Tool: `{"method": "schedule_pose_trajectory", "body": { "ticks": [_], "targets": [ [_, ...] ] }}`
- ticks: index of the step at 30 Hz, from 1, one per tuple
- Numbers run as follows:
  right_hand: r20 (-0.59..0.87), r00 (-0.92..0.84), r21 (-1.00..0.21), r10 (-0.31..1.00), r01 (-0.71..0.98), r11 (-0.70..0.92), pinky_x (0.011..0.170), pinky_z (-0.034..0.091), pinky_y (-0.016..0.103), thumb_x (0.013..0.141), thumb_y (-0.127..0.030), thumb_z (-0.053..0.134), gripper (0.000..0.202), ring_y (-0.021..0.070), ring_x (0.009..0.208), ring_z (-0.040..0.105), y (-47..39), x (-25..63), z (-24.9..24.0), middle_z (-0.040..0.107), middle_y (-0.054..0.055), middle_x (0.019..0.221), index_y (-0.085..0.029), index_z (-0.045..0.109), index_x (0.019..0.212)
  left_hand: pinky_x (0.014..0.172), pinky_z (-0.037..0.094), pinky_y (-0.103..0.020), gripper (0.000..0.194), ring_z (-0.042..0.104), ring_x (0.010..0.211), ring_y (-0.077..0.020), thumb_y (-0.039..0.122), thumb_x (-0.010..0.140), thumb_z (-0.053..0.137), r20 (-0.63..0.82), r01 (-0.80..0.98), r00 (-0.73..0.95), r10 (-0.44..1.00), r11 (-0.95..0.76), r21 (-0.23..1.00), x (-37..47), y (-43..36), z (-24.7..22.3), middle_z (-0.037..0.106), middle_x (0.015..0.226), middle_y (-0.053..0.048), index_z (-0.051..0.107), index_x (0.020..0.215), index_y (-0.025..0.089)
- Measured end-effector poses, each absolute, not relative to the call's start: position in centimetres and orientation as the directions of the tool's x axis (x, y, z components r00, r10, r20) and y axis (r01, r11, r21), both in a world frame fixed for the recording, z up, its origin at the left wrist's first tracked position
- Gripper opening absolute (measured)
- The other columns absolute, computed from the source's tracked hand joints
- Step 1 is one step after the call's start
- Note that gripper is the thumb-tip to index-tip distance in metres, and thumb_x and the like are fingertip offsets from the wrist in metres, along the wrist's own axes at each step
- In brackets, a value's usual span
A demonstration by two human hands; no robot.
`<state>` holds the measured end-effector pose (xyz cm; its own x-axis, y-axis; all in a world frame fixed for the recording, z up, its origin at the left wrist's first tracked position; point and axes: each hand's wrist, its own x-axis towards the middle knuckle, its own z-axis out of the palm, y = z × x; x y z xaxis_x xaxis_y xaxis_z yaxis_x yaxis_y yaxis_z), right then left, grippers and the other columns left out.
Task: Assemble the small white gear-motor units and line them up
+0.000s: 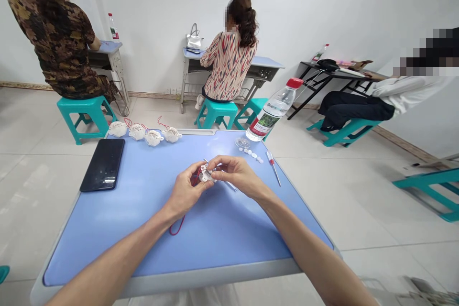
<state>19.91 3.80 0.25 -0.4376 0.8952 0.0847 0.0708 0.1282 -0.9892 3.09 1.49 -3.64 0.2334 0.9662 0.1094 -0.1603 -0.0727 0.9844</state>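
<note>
Above the middle of the blue desk [150, 244], my left hand [186, 189] is closed on a small white round device [205, 175]. A red cord [177, 229] hangs from it toward the desk. My right hand [234, 174] is closed at the device's right side, its thumb and fingers pinched at the edge; what they grip is too small to name. Beneath my right hand lies a thin metal rod [231, 186], partly covered. A screwdriver [274, 169] with a red and clear handle lies farther right. Small white discs [250, 152] are near the back right.
Several similar white devices [153, 138] with red cords line the back left edge, behind a black phone [103, 165]. A water bottle [270, 112] stands at the back right, beside a small clear dish [243, 142]. Other people sit at desks along the wall.
</note>
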Motion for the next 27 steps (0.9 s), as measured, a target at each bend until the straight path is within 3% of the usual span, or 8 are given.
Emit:
{"method": "schedule_pose_trajectory", "body": {
  "ticks": [11,27],
  "targets": [
    [0.075,-0.422,-0.987,0.903,0.097,0.128,0.075,0.046,0.03,0.073,-0.034,0.073,0.02,0.016,0.078,0.06,3.81,19.72,0.4,0.067,0.003,0.083,-0.018,0.067,0.083,0.096,0.044,-0.038,0.051,0.059,0.107,-0.0246,0.025,0.073,0.072,0.118,-0.147,0.238,0.964,-0.085,0.986,2.98,1.53,-3.69,0.064,0.117,-0.011,0.058,0.12,0.015],
    [0.27,-0.398,-0.892,0.877,0.24,0.384,0.075,0.046,0.032,0.079,-0.034,0.068,0.014,0.0174,0.079,0.059,3.75,19.73,0.29,0.069,0.004,0.084,-0.021,0.071,0.084,0.095,0.044,-0.039,0.055,0.06,0.105,-0.0254,0.029,0.071,0.074,0.113,-0.139,0.215,0.97,-0.084,0.987,2.91,1.78,-4.23,0.064,0.119,-0.011,0.058,0.122,0.016]
  ]
}}
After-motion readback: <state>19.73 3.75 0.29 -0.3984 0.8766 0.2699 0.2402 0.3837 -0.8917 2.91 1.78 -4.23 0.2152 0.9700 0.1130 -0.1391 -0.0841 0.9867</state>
